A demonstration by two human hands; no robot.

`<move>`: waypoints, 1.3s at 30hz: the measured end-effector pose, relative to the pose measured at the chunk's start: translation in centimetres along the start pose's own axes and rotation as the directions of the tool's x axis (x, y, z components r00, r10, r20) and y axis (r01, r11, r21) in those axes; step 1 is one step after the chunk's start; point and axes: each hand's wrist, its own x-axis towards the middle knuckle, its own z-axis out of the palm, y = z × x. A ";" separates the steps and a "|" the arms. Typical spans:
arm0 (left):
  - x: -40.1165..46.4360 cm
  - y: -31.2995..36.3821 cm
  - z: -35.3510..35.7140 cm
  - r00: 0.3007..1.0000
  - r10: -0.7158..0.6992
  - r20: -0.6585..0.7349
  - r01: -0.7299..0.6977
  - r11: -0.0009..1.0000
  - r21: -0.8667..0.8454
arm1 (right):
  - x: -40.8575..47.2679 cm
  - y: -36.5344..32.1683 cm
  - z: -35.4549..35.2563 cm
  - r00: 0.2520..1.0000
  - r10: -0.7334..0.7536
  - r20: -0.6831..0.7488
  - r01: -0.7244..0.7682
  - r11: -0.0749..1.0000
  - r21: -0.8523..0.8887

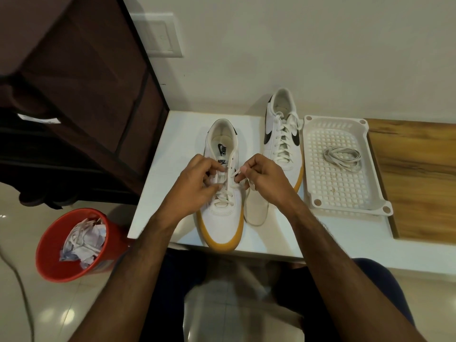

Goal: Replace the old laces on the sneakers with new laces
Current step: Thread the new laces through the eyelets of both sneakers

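Observation:
A white sneaker with a yellow sole (223, 218) stands toe toward me on the white table (177, 134). Its white lace (225, 193) crosses the lower eyelets only. My left hand (197, 178) pinches a lace end at the left eyelets. My right hand (261, 176) pinches the other lace end just right of the tongue. The second sneaker (281, 139), fully laced, lies behind my right hand. A coiled white lace (343, 155) lies in the white perforated tray (318, 174).
A red bin (56, 245) with crumpled paper and laces stands on the floor at the left. A dark brown fabric cabinet (81, 90) rises beside the table. A wooden surface (417, 178) extends to the right of the tray. A wall backs the table.

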 end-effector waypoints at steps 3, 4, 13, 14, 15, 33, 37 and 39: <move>0.1 -0.2 0.4 1.000 0.013 0.028 -0.017 0.993 0.119 | 0.1 0.0 -0.1 1.000 -0.001 0.020 0.001 1.000 0.015; 0.1 -0.2 0.5 1.000 0.011 0.023 -0.015 0.986 0.169 | 0.1 0.1 -0.2 0.999 -0.001 0.034 0.000 1.000 0.020; 0.4 -0.2 0.7 0.999 -0.050 0.006 0.049 0.994 0.095 | 0.6 -0.4 -2.4 0.995 0.051 -0.087 -0.017 0.934 0.356; 0.3 0.1 0.6 1.000 -0.022 -0.019 0.025 0.992 0.128 | 0.7 -0.4 -2.8 0.993 0.069 -0.095 -0.019 0.894 0.448; 0.2 0.5 0.6 0.998 0.022 -0.055 -0.013 0.986 0.169 | 0.8 -0.4 -3.1 0.991 0.085 -0.100 -0.019 0.849 0.529; -1.0 5.5 7.1 0.866 0.385 0.319 -0.495 0.569 0.657 | 1.6 -0.2 -3.9 0.978 0.024 -0.206 0.091 0.843 0.530; -1.9 5.4 9.7 0.873 0.204 0.444 -0.476 0.554 0.682 | 1.5 -0.2 -3.9 0.975 0.014 -0.220 0.110 0.835 0.539; -1.7 5.7 10.3 0.876 0.111 0.469 -0.442 0.574 0.689 | 1.6 -0.1 -4.0 0.970 -0.005 -0.243 0.124 0.870 0.478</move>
